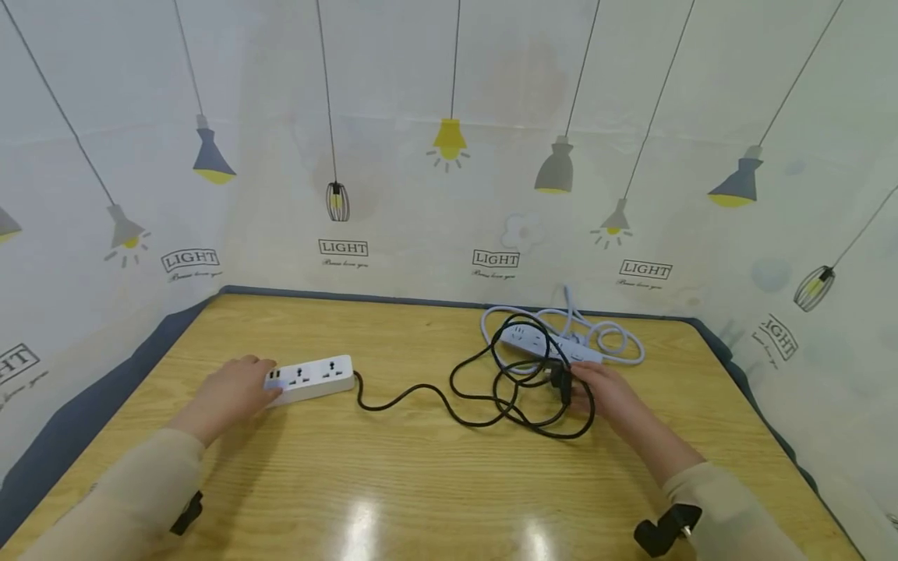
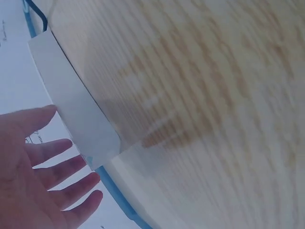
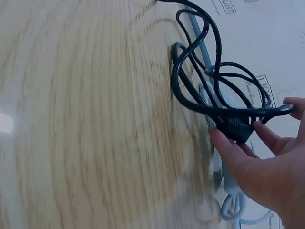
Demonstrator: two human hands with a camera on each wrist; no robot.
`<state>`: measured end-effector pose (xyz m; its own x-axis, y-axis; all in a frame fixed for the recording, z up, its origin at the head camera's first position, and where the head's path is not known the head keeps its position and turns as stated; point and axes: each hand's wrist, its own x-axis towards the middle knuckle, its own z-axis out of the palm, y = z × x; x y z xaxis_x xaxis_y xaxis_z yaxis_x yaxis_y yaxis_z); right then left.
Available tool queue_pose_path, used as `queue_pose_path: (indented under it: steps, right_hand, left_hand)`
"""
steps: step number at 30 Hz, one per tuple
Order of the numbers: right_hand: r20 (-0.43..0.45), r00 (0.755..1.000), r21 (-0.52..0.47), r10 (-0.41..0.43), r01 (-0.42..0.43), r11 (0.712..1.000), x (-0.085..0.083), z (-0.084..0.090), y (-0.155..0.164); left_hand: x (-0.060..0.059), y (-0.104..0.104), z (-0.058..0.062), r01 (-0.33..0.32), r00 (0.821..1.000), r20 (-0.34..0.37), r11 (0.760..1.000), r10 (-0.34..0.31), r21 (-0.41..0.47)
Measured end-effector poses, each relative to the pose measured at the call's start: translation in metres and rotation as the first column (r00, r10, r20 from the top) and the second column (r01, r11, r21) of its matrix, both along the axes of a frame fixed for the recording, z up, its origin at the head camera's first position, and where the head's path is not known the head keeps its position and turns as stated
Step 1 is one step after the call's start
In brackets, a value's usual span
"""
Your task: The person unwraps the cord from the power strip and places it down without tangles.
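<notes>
white power strip (image 1: 312,377), rigid, light: left hand (image 1: 228,393) flat against its end. black plug (image 1: 560,380), limp cord (image 1: 449,397): right hand (image 1: 610,393) pinches plug body.

Left hand (image 1: 228,393) rests on a white power strip (image 1: 312,378); right hand (image 1: 609,392) pinches its black plug (image 1: 560,379).

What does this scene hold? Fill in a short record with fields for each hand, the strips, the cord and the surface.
left hand: left hand rests open on the end of the white power strip
right hand: right hand with fingers pinching the black plug
cord: black cord runs from the white power strip into loose tangled loops
second strip: pale strip with a coiled pale cable, partly under the loops
surface: wooden table
</notes>
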<state>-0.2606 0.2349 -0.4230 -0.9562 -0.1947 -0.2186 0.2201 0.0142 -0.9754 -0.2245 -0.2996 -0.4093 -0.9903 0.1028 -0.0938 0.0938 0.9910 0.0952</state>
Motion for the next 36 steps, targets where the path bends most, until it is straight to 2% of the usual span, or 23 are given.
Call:
queue_pose_path:
  steps: [7,14,25,30,36]
  right_hand:
    - [-0.098,0.995,0.045,0.02,-0.016,0.999,0.004,0.003,-0.023]
    - [-0.095,0.994,0.066,0.054,-0.048,0.997,0.004,0.005,-0.047]
    - [-0.091,0.991,0.058,0.102,-0.097,0.994,-0.003,-0.006,-0.083]
    - [-0.102,0.989,0.064,0.102,-0.096,0.993,-0.009,-0.008,-0.098]
    - [-0.075,0.995,0.158,0.061,-0.049,0.986,-0.019,-0.007,-0.115]
  left_hand:
    - [0.001,-0.003,-0.001,0.01,0.999,0.032,0.999,-0.011,0.031]
    - [0.002,-0.003,-0.001,0.013,1.0,0.015,0.999,-0.014,0.045]
    - [-0.003,-0.005,0.0,-0.046,0.999,0.019,0.996,0.044,0.072]
    - [-0.008,-0.012,0.0,-0.068,0.998,0.026,0.99,0.065,0.124]
    - [-0.011,-0.018,0.002,-0.098,0.995,0.055,0.979,0.089,0.178]
